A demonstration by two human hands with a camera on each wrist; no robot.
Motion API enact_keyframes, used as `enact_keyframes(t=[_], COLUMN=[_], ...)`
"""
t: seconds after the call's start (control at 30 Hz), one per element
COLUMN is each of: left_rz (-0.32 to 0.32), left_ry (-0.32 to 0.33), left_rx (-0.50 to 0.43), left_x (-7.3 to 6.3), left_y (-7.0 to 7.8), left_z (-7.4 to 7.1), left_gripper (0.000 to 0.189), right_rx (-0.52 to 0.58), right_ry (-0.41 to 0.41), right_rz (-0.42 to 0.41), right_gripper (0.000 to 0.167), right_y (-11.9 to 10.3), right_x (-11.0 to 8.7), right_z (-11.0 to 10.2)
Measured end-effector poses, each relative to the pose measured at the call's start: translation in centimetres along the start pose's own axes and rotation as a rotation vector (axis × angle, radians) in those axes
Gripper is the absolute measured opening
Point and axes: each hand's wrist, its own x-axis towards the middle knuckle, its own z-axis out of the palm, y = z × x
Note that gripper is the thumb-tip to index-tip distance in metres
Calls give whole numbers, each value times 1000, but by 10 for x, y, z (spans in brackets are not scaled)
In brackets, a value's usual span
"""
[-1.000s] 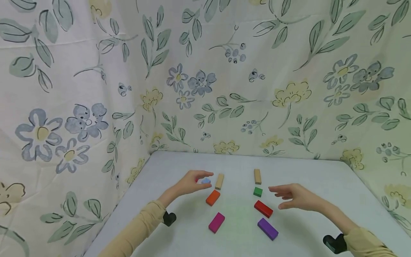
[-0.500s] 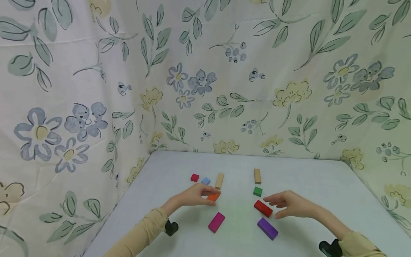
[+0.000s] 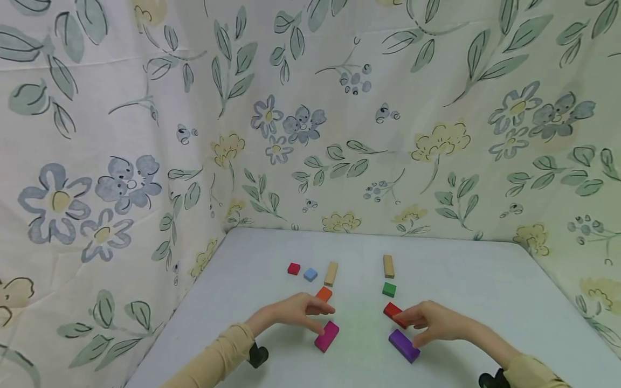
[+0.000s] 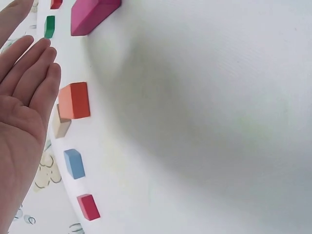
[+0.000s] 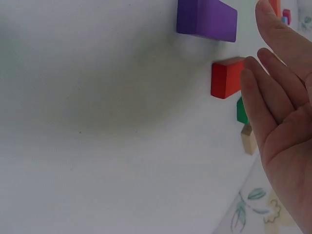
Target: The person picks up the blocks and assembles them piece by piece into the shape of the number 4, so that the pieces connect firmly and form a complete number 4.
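Observation:
My left hand [image 3: 299,311] hovers between the orange block [image 3: 324,293] and the magenta block [image 3: 327,337], thumb near the magenta one and fingers relaxed; nothing is in its grasp. In the left wrist view, the palm faces the table beside the orange block [image 4: 75,100]. My right hand [image 3: 439,322] is over the red oblong block [image 3: 392,310] and the purple block [image 3: 403,345], covering parts of both in the head view. Its fingers look loosely extended, holding nothing. The right wrist view shows the purple block [image 5: 208,19] ahead of the thumb.
Farther back on the white table [image 3: 271,248] lie a small red block [image 3: 294,268], a light blue block [image 3: 311,274] and two natural wood blocks, left [image 3: 331,274] and right [image 3: 388,266]. A green block [image 3: 389,289] sits behind the red oblong. Floral cloth [image 3: 339,134] surrounds the table.
Both hands have come nearer the person. The left passed from the small red and light blue blocks over the orange one; the right moved from beside the green block. The blocks stay put.

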Motion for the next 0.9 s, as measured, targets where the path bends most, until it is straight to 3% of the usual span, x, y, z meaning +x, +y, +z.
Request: enact_keyframes(t=[0.37,0.9], left_rz=[-51,-3], left_ry=[-77,-80], left_rx=[-43,95], left_x=[2,4], left_y=[-8,-20], left_z=[9,12], left_gripper=[58,63], right_rx=[-34,-137], right_ry=[-33,-29], right_rz=[5,-3], right_gripper=[60,70], right_y=[10,22], right_x=[4,3], right_z=[15,17])
